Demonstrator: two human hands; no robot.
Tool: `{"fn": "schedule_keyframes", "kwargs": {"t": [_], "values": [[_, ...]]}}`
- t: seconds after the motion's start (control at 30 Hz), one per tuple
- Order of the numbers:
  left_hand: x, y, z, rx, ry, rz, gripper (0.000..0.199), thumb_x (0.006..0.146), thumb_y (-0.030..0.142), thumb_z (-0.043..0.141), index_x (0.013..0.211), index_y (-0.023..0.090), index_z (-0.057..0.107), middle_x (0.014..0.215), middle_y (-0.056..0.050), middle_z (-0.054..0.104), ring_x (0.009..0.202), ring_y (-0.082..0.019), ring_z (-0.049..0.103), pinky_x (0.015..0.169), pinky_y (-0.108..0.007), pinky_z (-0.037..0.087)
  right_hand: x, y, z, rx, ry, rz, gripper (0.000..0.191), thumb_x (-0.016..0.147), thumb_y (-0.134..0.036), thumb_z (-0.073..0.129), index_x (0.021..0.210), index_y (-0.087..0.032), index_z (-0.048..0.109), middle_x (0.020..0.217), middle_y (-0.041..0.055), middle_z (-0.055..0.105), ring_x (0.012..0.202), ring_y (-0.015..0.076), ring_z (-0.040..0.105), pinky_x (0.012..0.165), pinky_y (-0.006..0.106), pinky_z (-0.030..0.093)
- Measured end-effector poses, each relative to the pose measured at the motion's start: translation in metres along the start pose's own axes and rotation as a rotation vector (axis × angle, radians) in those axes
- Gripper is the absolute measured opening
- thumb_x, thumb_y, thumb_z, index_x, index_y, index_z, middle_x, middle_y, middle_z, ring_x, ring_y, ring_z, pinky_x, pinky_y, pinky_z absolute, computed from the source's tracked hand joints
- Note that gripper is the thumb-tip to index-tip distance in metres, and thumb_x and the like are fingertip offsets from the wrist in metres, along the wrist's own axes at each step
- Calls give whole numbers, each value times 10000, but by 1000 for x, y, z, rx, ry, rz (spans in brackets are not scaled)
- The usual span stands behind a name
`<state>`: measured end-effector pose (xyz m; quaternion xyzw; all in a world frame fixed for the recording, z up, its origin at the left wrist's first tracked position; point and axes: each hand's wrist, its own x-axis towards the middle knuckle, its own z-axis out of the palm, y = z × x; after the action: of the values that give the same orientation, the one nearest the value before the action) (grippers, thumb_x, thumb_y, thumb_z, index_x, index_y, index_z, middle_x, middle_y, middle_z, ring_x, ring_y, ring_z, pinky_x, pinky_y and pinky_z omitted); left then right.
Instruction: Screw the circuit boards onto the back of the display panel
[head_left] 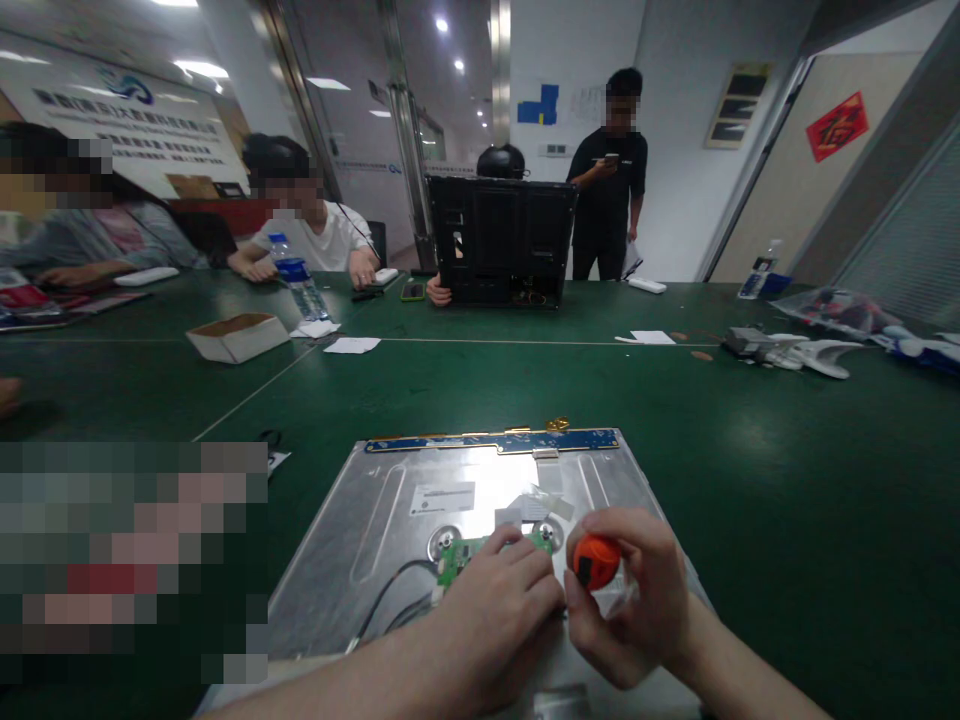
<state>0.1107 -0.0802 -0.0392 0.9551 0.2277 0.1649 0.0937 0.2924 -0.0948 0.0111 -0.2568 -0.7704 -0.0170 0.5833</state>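
Note:
My left hand lies over a green circuit board, its bent fingers pressed together on the board and their tips partly hidden. Right beside it, my right hand is closed around the orange handle of a screwdriver, whose round end faces me; the shaft is out of sight. Both hands are above the silver metal back of a display panel. Dark cables run from the board's left side. A blue circuit strip lines the panel's far edge, and clear tape sits near the board.
Across the green table, a person holds up a black display housing. A white box, a water bottle and papers are at left centre. White and grey parts lie at right. Other people sit or stand beyond.

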Motion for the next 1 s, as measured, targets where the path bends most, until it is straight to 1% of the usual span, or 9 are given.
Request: {"fn": "schedule_keyframes", "kwargs": {"t": [0.13, 0.2, 0.33, 0.47, 0.57, 0.73, 0.9, 1.0], "values": [[1, 2, -2, -21, 50, -5, 246, 798, 174, 589, 1040, 216, 571, 992, -43, 690, 933, -233, 631, 976, -436, 386, -2, 1, 1, 14, -13, 15, 617, 696, -104, 537, 1298, -186, 429, 846, 52, 623, 543, 133, 597, 452, 226, 526], [1, 3, -5, -31, 40, -9, 261, 796, 175, 588, 1052, 218, 569, 1007, -42, 689, 935, -230, 631, 973, -434, 389, -2, 1, 1, 26, -11, 15, 613, 699, -101, 533, 1297, -183, 427, 848, 52, 616, 540, 130, 591, 449, 224, 522], [2, 4, -12, -62, -3, 6, 316, 739, 196, 614, 1051, 216, 568, 1038, -55, 686, 949, -247, 626, 960, -444, 393, -2, 3, 1, 38, -24, 18, 609, 710, -104, 542, 1304, -170, 424, 837, 49, 608, 529, 137, 585, 452, 245, 524], [3, 8, -14, -65, 44, -8, 206, 802, 197, 571, 1007, 210, 577, 977, -59, 694, 896, -249, 630, 923, -442, 402, -6, 5, 1, 15, -39, 47, 611, 729, -123, 552, 1324, -168, 419, 942, 93, 621, 573, 141, 585, 464, 248, 526], [4, 9, -15, -69, 54, -21, 177, 823, 184, 555, 996, 209, 584, 975, -62, 696, 899, -247, 630, 925, -438, 401, -8, 6, 1, 23, -47, 69, 631, 729, -122, 556, 1340, -178, 409, 979, 99, 618, 560, 127, 561, 448, 236, 509], [2, 3, -10, -69, 12, 21, 239, 793, 202, 605, 1031, 216, 591, 1046, -61, 695, 966, -256, 624, 961, -449, 388, -5, 6, 2, 35, -52, 32, 627, 740, -108, 551, 1347, -159, 401, 991, 112, 615, 581, 129, 570, 471, 238, 529], [0, 0, 1, -39, 16, -13, 209, 812, 209, 590, 1021, 204, 600, 1009, -71, 687, 954, -262, 624, 950, -447, 411, 0, 5, 2, 120, -97, 51, 561, 788, -104, 528, 1332, -159, 401, 873, 49, 606, 543, 119, 552, 485, 233, 539], [0, 0, 2, -48, 20, -14, 243, 811, 199, 578, 1053, 200, 601, 1015, -80, 680, 967, -266, 622, 968, -454, 413, 2, 3, 3, 111, -102, 33, 546, 805, -105, 525, 1335, -152, 401, 875, 50, 620, 541, 117, 555, 491, 235, 545]]}}
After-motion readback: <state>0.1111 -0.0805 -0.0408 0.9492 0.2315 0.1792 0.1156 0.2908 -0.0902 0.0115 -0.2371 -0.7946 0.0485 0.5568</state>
